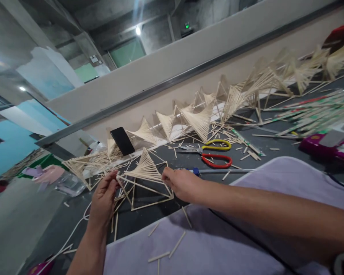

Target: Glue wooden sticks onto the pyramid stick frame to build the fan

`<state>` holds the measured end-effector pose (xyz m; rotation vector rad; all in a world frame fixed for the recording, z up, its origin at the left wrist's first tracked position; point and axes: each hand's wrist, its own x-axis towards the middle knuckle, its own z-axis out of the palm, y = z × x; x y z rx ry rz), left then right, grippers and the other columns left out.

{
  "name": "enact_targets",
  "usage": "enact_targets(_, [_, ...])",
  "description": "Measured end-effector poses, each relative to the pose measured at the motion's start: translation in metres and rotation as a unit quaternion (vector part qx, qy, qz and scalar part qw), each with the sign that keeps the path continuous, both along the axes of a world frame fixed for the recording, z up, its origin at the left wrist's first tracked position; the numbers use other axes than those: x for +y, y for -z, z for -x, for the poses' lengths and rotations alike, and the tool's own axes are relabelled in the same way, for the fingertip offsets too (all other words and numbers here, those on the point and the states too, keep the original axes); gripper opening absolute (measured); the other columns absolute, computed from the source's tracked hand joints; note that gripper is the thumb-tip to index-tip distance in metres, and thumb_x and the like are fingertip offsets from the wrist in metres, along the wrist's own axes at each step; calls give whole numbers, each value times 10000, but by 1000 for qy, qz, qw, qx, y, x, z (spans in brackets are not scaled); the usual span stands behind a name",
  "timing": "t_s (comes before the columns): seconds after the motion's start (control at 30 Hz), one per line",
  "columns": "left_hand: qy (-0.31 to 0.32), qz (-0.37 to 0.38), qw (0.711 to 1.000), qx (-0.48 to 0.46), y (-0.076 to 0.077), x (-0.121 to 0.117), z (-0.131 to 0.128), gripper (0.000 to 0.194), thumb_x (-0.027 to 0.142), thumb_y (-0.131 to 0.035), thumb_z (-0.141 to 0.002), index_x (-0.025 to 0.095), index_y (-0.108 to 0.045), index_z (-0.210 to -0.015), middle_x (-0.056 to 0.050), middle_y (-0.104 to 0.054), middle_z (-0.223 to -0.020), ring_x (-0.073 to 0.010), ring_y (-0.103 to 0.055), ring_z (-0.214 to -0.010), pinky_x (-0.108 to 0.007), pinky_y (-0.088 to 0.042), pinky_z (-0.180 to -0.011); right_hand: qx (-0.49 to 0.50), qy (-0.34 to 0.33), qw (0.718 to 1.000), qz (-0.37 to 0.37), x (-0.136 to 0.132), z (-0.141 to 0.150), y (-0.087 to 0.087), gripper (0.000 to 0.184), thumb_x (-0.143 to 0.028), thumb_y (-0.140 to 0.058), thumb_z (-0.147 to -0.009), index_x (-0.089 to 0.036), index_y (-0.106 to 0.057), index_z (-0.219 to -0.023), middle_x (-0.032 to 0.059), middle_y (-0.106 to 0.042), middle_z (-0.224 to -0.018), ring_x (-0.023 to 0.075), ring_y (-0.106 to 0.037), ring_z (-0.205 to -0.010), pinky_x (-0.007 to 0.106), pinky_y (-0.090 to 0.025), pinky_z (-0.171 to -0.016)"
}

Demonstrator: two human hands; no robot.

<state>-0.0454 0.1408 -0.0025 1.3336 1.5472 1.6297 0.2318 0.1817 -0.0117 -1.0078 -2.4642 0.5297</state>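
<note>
Nearest your body, a lavender cloth (126,261) is lying under a few loose sticks (177,244). Just beyond its edge, the stick frame (145,170) is standing on the dark table (60,227) between your hands. Your right hand (183,185) is pinching its right side; your left hand (103,196) is touching its left corner, though whether those fingertips are gripping or merely steadying, I cannot tell. The frame is probably weighing next to nothing, its dry sticks resisting slip and bending little but risking snaps at the slender joints. You should be taking it by the straight base sticks near the corners, sparing the fanned rows. Farther off, scissors (201,150) are lying spread, a phone (122,141) is leaning, and similar stick models (196,118) are lining the wall.
</note>
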Motion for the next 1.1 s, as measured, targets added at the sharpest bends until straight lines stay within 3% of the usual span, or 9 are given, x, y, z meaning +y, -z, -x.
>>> enact_targets(0.2, [1, 40, 993, 115, 7, -6, 4, 431, 366, -571, -790, 246, -530, -1202, -39, -638, -1027, -175, -611, -861, -326, -467, -839, -2, -9, 1000, -8, 2, 0, 10, 146, -189, -420, -848, -196, -441, -992, 23, -654, -723, 163, -603, -616, 256, -224, -489])
enact_targets(0.5, [14, 60, 994, 94, 17, -3, 5, 454, 334, -582, -789, 262, -504, -1230, -53, -618, -1066, -180, -604, -902, -320, -480, -831, -49, -5, 999, 2, 4, 6, 10, 178, -173, -447, -802, -192, -447, -979, 18, -658, -682, 163, -596, -547, 261, -168, -448])
enact_targets(0.73, [37, 69, 990, 114, 13, -4, 1, 448, 321, -586, -783, 260, -507, -1220, -41, -631, -1000, -183, -611, -871, -333, -492, -807, -52, -13, 998, 29, 0, 9, 9, 262, -118, -457, -724, -196, -455, -974, 3, -658, -684, 158, -595, -563, 244, -201, -459])
enact_targets(1.1, [13, 74, 980, 184, 12, -5, -3, 413, 341, -577, -788, 247, -541, -1189, -48, -628, -1032, -188, -590, -931, -335, -454, -864, -74, -4, 997, -9, 0, 13, 14, 192, -185, -412, -813, -194, -457, -1000, 25, -655, -673, 168, -589, -553, 249, -253, -478])
